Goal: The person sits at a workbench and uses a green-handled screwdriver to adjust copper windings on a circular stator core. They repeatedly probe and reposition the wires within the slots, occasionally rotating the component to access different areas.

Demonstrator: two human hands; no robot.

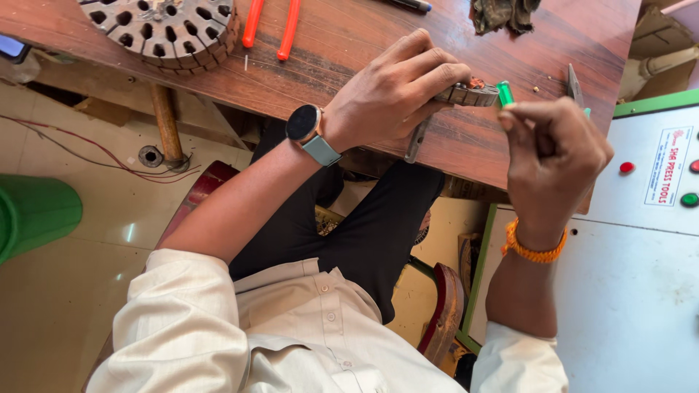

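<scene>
While our left hand (397, 91) clamps the small metal part (466, 94) against the wooden table (349, 36) to steady it, our right hand (553, 156) pinches the green-handled tool (504, 93) just beside that grip; 2 orange-handled pliers (271, 28) lie well beyond.

Grained wooden table (451, 138), dull metal part (466, 94), glossy green plastic piece (504, 93)

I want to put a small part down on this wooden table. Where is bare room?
Bare wood lies between the orange-handled pliers and the dark rag, above the left hand. The near edge is crowded: the left hand holds a metal piece, the right hand a green tool. The slotted disc fills the far-left corner.
</scene>
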